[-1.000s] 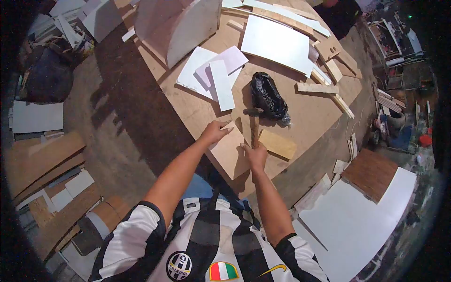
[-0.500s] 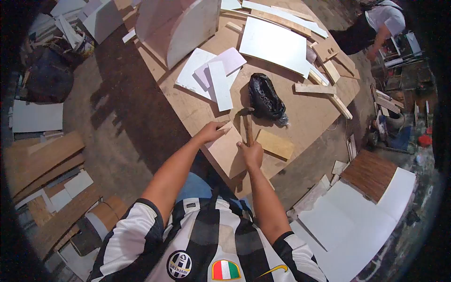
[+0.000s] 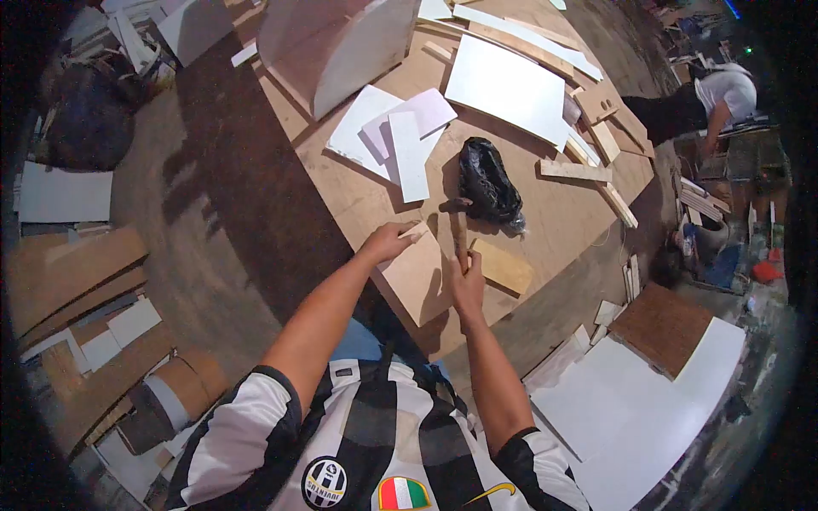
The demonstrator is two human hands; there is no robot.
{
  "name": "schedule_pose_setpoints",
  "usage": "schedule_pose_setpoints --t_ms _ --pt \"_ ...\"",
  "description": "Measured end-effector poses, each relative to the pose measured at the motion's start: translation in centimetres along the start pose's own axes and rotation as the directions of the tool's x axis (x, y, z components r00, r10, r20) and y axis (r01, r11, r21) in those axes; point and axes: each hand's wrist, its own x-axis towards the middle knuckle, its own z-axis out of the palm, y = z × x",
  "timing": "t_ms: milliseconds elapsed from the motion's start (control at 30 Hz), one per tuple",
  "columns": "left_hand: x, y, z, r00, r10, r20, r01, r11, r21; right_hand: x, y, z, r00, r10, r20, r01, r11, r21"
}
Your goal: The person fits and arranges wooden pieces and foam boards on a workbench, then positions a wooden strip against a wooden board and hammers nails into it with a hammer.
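Note:
My right hand is wrapped round the wooden handle of a hammer, whose dark head points away from me, close to a black plastic bag. At the table's near corner lies a light wooden board. My left hand is closed on the far left edge of this board; whether the fingertips also pinch something small cannot be made out. Just right of the hammer is a yellowish wood block.
The wooden table also carries white panel offcuts, a large white panel, wood strips and a tall curved piece. White sheets lie at lower right. Another person bends beyond the table.
My right hand and the hammer have shifted right, away from the board. My left hand keeps its place on the board's edge. The view has turned slightly.

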Motion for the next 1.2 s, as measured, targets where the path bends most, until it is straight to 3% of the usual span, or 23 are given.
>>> schedule_pose_setpoints --t_ms 133,200,300,433,700,800,933,1000,1100,1200 --pt "0.1 -0.4 0.3 0.999 -0.030 -0.031 0.032 0.997 0.072 -2.8 -1.4 -3.6 0.994 -0.029 0.103 0.030 1.000 -0.006" --pt "0.2 -0.4 0.3 0.998 -0.048 -0.040 0.051 0.995 0.082 -3.6 -0.5 -4.2 0.973 -0.214 0.084 0.218 0.975 -0.049" --pt "0.4 -0.8 0.5 0.998 -0.051 -0.035 0.054 0.995 0.087 -4.5 -0.7 -4.8 0.943 -0.315 0.109 0.330 0.927 -0.175" --pt "0.6 -1.0 0.6 0.999 -0.039 -0.039 0.042 0.995 0.091 -4.9 -1.1 -4.5 0.947 -0.283 0.153 0.311 0.928 -0.207" --pt "0.7 -0.9 0.6 0.997 -0.044 -0.062 0.051 0.992 0.116 -5.2 0.0 -4.1 0.850 -0.519 0.093 0.519 0.794 -0.315" --pt "0.7 -0.3 0.1 0.992 -0.126 0.018 0.124 0.988 0.088 -4.9 0.0 -4.1 0.907 -0.390 0.159 0.420 0.802 -0.425" --pt "0.4 0.1 0.3 0.980 -0.200 -0.016 0.201 0.977 0.076 -5.5 -1.3 -5.0 0.898 -0.426 0.108 0.436 0.834 -0.337" --pt "0.9 -1.1 0.7 0.995 -0.085 -0.051 0.091 0.990 0.107 -5.4 -1.6 -4.9 0.812 -0.584 0.011 0.564 0.778 -0.277" --pt "0.8 -0.4 0.4 0.996 -0.089 -0.033 0.092 0.989 0.118 -4.5 1.0 -3.6 0.859 -0.496 0.129 0.501 0.759 -0.417" --pt "-0.1 1.4 -0.5 0.984 -0.172 0.034 0.168 0.981 0.093 -4.2 1.0 -3.3 0.857 -0.503 0.115 0.500 0.755 -0.424"
